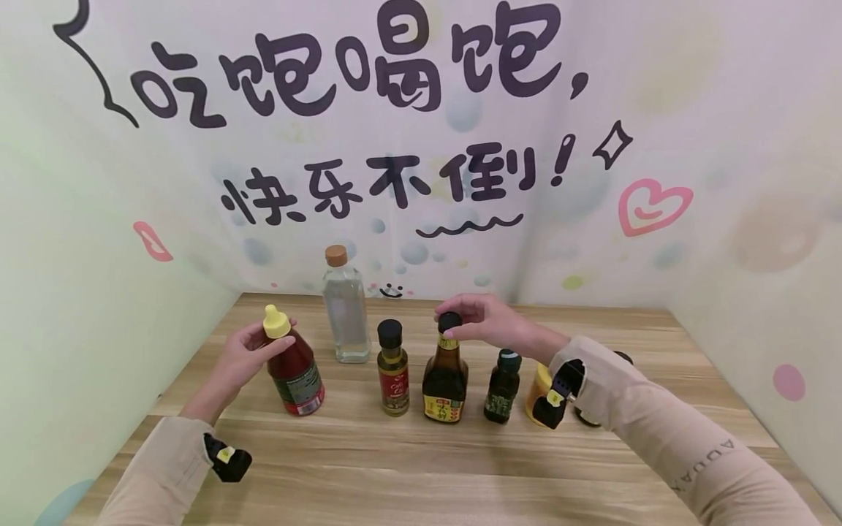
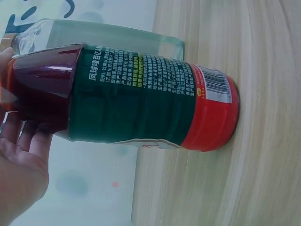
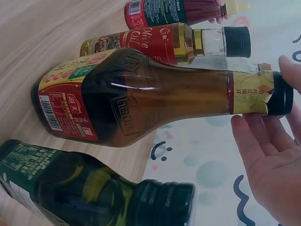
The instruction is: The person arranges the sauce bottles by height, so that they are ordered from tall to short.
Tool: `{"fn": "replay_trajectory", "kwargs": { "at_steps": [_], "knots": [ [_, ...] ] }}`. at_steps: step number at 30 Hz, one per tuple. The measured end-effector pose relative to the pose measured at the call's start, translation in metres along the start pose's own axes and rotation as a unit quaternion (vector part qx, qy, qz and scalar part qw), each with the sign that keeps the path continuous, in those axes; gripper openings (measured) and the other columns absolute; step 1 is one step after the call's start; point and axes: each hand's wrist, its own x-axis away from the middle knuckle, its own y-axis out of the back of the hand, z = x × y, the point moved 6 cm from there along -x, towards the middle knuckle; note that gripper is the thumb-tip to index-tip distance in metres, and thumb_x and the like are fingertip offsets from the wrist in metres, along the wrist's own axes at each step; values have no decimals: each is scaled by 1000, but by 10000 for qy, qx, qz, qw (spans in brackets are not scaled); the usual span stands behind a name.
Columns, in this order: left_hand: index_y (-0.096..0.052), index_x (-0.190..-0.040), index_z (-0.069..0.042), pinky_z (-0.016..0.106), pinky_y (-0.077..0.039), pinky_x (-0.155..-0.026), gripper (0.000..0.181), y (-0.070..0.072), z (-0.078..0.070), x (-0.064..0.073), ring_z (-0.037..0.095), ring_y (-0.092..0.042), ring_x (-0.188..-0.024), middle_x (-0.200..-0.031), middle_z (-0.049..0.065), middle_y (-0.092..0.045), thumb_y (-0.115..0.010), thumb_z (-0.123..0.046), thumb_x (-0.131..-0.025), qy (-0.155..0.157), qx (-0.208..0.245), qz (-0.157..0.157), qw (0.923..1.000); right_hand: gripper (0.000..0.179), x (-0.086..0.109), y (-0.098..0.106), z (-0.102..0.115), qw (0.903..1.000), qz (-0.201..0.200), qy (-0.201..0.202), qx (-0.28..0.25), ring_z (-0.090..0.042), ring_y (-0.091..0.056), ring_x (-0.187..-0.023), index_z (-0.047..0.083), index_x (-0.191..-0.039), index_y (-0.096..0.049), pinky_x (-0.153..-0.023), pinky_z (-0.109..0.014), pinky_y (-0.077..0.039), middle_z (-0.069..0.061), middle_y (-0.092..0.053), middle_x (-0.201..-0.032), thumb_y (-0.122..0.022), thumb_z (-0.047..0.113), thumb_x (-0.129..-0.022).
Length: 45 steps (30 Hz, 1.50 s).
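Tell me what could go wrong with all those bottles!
The right hand holds the dark brown bottle only near its top, so the heavier-looking bottom might swing and bump the olive oil bottle or the small green bottle on either side.

The left hand holds the red sauce bottle high up too; if it swings, it could knock the tall clear bottle close by.

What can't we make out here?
Head: yellow container, mostly behind the right wrist camera and sleeve.
Head: dark object, mostly behind that sleeve.
Left wrist: top of red bottle, cut off by left edge.
Right wrist: clear bottle, mostly behind oil bottle and brown bottle.
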Motion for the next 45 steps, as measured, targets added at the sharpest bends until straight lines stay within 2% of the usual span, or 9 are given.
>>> {"fn": "replay_trajectory", "kwargs": {
  "at_steps": [4, 9, 11, 15, 17, 22, 25, 37, 45],
  "knots": [
    [-54, -123, -12, 27, -44, -83, 43, 10, 34, -9, 15, -52, -107, -121, 4, -55, -63, -21, -83, -43, 122, -49, 9999, 39, 0, -1, -2, 10000, 25, 84, -28, -20, -56, -94, 3, -116, -54, -78, -33, -48, -12, -56, -110, -66, 12, -80],
    [-52, -125, -23, 21, -43, -83, 46, 22, 78, -19, 11, -50, -109, -123, -3, -54, -63, -33, -82, 171, -602, -269, 9977, 40, -1, -1, -3, 9999, 23, 168, 37, -20, -56, -93, 3, -117, -54, -77, -33, -48, -12, -56, -110, -66, 11, -80],
    [-52, -124, -25, 21, -44, -81, 46, 22, 74, -18, 10, -51, -107, -122, -5, -54, -63, -35, -81, 207, -671, -279, 9971, 40, -2, -2, -3, 9997, 36, 223, 71, -20, -56, -93, 3, -116, -54, -77, -33, -48, -13, -56, -110, -66, 10, -79],
    [-52, -125, -13, 31, -42, -87, 43, 12, 33, -6, 17, -50, -109, -123, 5, -53, -60, -25, -85, 13, -14, -36, 10000, 40, -3, -2, -2, 9993, 77, 349, 146, -21, -56, -93, 2, -115, -54, -77, -33, -47, -13, -55, -111, -67, 9, -78],
    [-52, -125, -11, 31, -42, -87, 43, 12, 31, -5, 18, -50, -109, -123, 7, -53, -61, -23, -85, -15, 63, -32, 10000, 40, -3, -2, -2, 9990, 109, 395, 147, -21, -55, -93, 2, -115, -54, -77, -33, -47, -13, -55, -110, -67, 9, -78],
    [-52, -125, -23, 18, -45, -78, 44, 27, 85, -19, 13, -51, -107, -122, -3, -54, -62, -32, -83, 164, -786, -439, 9958, 40, -4, -2, -3, 9989, 154, 405, 172, -21, -55, -95, 2, -115, -54, -77, -33, -48, -11, -55, -111, -67, 8, -78],
    [-51, -125, -26, 20, -44, -79, 44, 30, 99, -22, 14, -51, -108, -122, -3, -54, -62, -34, -82, 163, -751, -479, 9959, 41, -5, -2, -4, 9987, 166, 424, 212, -21, -55, -96, 2, -116, -53, -78, -33, -48, -12, -55, -112, -67, 7, -78],
    [-51, -124, -30, 21, -44, -80, 45, 29, 99, -25, 12, -51, -108, -122, -6, -53, -62, -39, -81, 293, -759, -410, 9958, 40, -4, 0, -7, 9987, 216, 434, 178, -22, -59, -92, 1, -117, -53, -74, -35, -50, -14, -54, -115, -66, 6, -79],
    [-52, -123, -32, 42, -40, -86, 46, 32, 102, -28, 10, -50, -108, -121, -9, -54, -62, -43, -79, 623, -982, -365, 9925, 40, -2, 0, -6, 9986, 260, 451, 72, -24, -59, -93, 3, -116, -54, -75, -36, -49, -14, -52, -115, -67, 7, -78]
  ]
}}
